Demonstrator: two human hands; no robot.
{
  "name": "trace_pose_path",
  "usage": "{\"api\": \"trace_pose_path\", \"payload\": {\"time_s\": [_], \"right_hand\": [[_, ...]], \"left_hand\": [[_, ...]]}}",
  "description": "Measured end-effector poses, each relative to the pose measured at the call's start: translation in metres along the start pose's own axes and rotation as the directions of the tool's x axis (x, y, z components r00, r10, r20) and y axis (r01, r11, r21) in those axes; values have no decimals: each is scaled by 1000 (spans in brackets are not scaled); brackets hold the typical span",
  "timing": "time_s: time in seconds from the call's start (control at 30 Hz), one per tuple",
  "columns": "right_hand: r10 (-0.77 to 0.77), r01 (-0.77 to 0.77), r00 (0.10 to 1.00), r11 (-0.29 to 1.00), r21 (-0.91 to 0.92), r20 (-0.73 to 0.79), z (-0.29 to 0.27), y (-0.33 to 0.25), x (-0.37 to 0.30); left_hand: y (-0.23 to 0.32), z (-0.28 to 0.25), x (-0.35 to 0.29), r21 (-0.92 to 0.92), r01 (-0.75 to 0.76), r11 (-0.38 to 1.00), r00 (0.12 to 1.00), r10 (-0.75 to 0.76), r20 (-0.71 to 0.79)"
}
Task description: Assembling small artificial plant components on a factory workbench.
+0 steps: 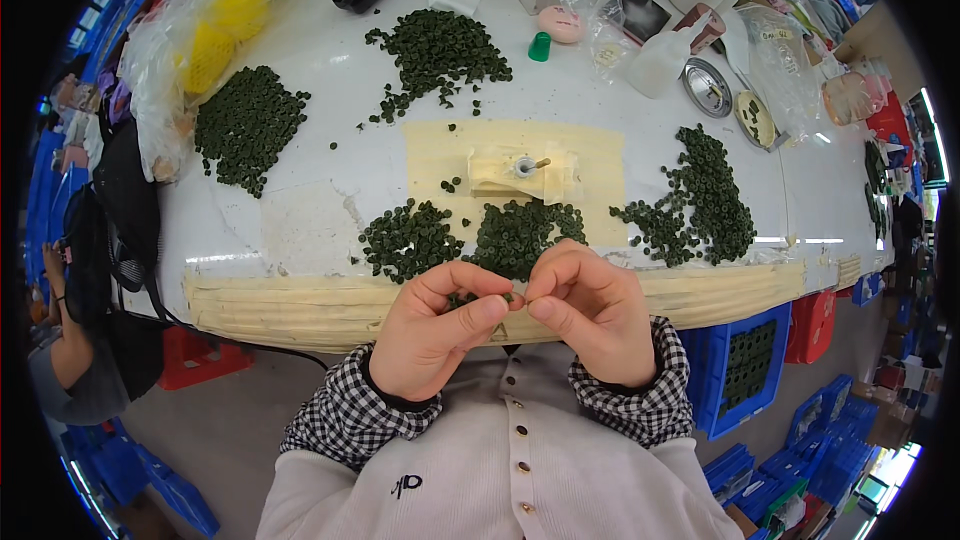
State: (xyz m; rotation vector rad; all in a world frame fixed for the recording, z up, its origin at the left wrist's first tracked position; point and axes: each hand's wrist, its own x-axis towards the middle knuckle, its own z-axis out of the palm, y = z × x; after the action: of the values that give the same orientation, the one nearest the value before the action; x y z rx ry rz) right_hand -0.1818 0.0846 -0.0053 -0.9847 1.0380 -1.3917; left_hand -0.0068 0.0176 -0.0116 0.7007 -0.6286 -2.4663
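Note:
Over the near edge of the table, my left hand (428,328) pinches a small dark green part (508,297) between thumb and forefinger. More green shows within its curled fingers. My right hand (597,315) is closed in a pinch close beside it; what lies between those fingertips is too small to make out. Just beyond the hands are two heaps of small dark green ring-like parts, a left heap (408,238) and a middle heap (520,238). Behind them a small taped block (490,172) with a metal post (525,168) stands on yellow tape.
More green parts form a right pile (715,205), a far-left pile (250,125) and a back pile (445,52). Plastic bags, a green cap (540,46), a pink round object (560,24) and a round metal tin (707,87) crowd the back right. A blue crate (745,370) stands below the table.

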Motion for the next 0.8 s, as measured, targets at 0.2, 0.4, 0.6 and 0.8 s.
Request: {"api": "trace_pose_path", "payload": {"time_s": [0.2,0.4,0.6,0.8], "right_hand": [[50,-50,998,999,9,27,2,-2,1],[95,-98,995,990,101,39,3,-2,1],[207,-226,971,960,164,121,-4,-7,1],[-327,301,943,772,-560,56,2,-9,5]], "left_hand": [[-1,0,-1,39,-38,999,999,39,-26],[0,0,-1,212,-95,973,994,105,-37],[13,-7,0,462,-60,885,995,17,97],[9,3,0,287,-43,957,997,60,-51]]}}
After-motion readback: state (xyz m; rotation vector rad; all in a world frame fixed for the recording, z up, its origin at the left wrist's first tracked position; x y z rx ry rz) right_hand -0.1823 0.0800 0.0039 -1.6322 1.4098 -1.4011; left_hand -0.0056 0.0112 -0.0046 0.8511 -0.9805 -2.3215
